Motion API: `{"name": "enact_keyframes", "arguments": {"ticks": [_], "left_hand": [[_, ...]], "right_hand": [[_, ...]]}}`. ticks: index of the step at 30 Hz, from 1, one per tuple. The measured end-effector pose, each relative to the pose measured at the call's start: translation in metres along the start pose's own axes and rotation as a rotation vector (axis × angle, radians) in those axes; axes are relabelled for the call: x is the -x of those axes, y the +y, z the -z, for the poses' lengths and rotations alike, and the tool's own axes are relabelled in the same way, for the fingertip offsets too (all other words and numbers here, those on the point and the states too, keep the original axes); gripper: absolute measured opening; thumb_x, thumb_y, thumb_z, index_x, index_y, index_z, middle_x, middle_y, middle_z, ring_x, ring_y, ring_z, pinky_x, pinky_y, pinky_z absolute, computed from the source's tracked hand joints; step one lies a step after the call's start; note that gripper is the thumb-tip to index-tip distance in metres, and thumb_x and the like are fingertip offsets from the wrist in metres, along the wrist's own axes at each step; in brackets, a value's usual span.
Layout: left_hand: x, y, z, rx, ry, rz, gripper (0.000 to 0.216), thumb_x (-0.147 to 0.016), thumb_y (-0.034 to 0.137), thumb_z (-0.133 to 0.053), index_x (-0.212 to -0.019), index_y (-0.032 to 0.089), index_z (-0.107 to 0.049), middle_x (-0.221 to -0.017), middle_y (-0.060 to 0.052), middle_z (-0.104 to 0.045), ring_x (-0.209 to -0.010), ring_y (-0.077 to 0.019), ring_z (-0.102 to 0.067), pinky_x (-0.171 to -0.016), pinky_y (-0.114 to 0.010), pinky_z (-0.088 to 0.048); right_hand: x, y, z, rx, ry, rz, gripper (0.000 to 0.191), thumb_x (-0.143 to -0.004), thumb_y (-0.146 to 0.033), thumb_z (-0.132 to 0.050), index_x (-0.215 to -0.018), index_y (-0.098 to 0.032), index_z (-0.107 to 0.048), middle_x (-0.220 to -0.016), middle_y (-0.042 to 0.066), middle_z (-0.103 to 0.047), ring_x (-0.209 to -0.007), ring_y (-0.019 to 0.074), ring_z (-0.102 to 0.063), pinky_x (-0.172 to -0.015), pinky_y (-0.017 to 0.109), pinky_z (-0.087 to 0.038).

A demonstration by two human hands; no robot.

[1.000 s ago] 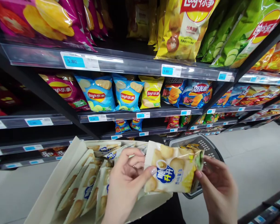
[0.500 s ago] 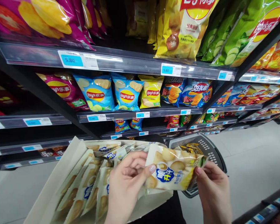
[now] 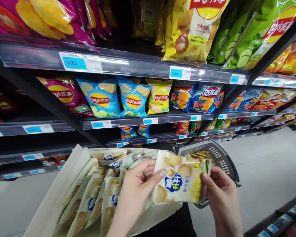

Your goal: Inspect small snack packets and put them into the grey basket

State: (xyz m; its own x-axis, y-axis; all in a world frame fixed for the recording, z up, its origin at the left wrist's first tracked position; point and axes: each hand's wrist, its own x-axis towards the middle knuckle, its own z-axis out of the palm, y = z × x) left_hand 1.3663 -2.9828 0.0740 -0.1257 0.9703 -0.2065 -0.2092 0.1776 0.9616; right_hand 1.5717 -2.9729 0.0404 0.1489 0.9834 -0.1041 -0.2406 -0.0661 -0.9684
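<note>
Between my two hands is a cream snack packet with potatoes and a blue logo on its front. My left hand grips its left end, thumb on the front and fingers behind. The right end is pinched by my right hand, where a green edge shows; whether that is a second packet behind, I cannot tell. Under my left hand stands an open cream cardboard box, holding several similar snack packets in a leaning row.
A dark grey shopping basket with yellow-gold packets stands behind my right hand. Shelves ahead carry chip bags, among them blue bags and a large yellow bag. A price-tagged shelf edge is at lower right. Grey floor lies between.
The packet's right end has turned slightly, so its front faces me more flatly and the green edge shows more. My right hand has shifted a little left and up. Both hands keep their grip.
</note>
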Motion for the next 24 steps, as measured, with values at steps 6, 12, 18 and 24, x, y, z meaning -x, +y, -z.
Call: {"name": "enact_keyframes", "arguments": {"ticks": [6, 12, 18, 24], "left_hand": [[-0.001, -0.001, 0.001, 0.021, 0.079, 0.010, 0.013, -0.064, 0.017, -0.076, -0.077, 0.017, -0.073, -0.056, 0.001, -0.068, -0.054, -0.0138, -0.064, -0.051, -0.019, -0.051], [0.000, -0.002, -0.001, 0.049, 0.087, 0.031, 0.016, -0.065, 0.020, -0.076, -0.081, 0.016, -0.073, -0.059, 0.000, -0.069, -0.055, -0.0139, -0.064, -0.053, -0.019, -0.052], [-0.001, 0.000, 0.000, -0.012, 0.103, -0.005, 0.012, -0.067, 0.021, -0.075, -0.077, 0.017, -0.071, -0.059, 0.000, -0.069, -0.056, -0.0144, -0.063, -0.054, -0.020, -0.051], [0.004, 0.003, 0.011, -0.335, 0.128, -0.212, 0.014, -0.063, 0.019, -0.073, -0.052, 0.019, -0.066, -0.052, 0.001, -0.060, -0.051, -0.0123, -0.052, -0.048, -0.020, -0.042]], "right_hand": [[-0.002, 0.002, 0.006, 0.016, -0.034, -0.042, 0.015, -0.066, -0.026, -0.082, -0.078, -0.020, -0.075, -0.058, 0.001, -0.064, -0.056, 0.0113, -0.058, -0.052, 0.017, -0.049], [-0.006, -0.001, 0.007, -0.026, -0.038, -0.074, 0.018, -0.061, -0.028, -0.084, -0.073, -0.018, -0.074, -0.059, 0.003, -0.067, -0.052, 0.0127, -0.059, -0.051, 0.021, -0.051], [-0.005, -0.003, 0.005, 0.061, -0.044, 0.014, 0.016, -0.065, -0.029, -0.081, -0.073, -0.017, -0.074, -0.058, 0.003, -0.066, -0.053, 0.0131, -0.060, -0.049, 0.020, -0.051], [-0.003, -0.012, 0.017, 0.436, -0.060, 0.511, 0.012, -0.069, -0.013, -0.076, -0.076, -0.023, -0.075, -0.070, 0.003, -0.073, -0.060, 0.0171, -0.066, -0.051, 0.023, -0.054]]}}
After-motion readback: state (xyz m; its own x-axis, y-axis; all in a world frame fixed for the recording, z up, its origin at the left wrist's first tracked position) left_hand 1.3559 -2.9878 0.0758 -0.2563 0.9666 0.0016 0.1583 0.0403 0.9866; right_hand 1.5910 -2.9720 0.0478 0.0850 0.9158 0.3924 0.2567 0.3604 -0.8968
